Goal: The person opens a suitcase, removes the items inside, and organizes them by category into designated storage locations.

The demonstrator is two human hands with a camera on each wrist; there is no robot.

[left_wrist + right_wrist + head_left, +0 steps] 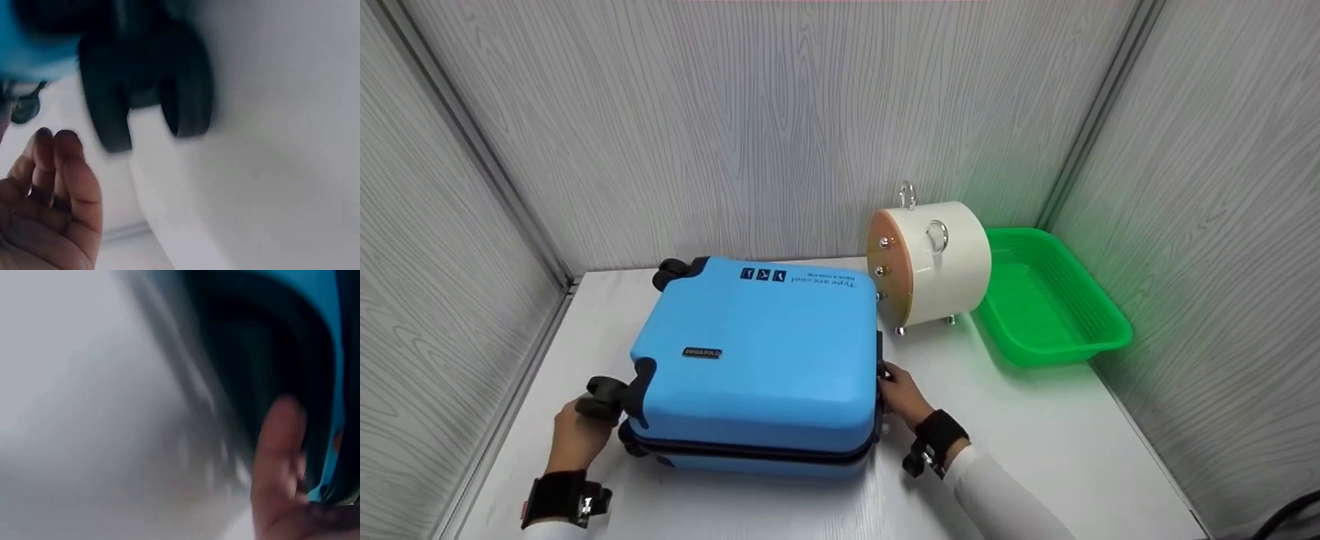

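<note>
Lying flat on the white table [1035,450], the blue suitcase [757,360] fills the near middle, its black wheels pointing left and toward the back wall. We see the left hand [574,439] at the near left corner, just beside the front wheel [601,396]; in the left wrist view the fingers [62,185] are loosely bent and hold nothing, with the wheel [146,84] just above them, apart from the fingertips. The right hand [901,396] sits against the right side of the suitcase, fingers at its dark edge; the right wrist view is blurred, and we cannot tell whether the fingers [281,461] curl round anything or only touch. Behind, a cream round case [934,262] stands near the wall, just beside a green basket [1102,322] in the far right corner.
</note>
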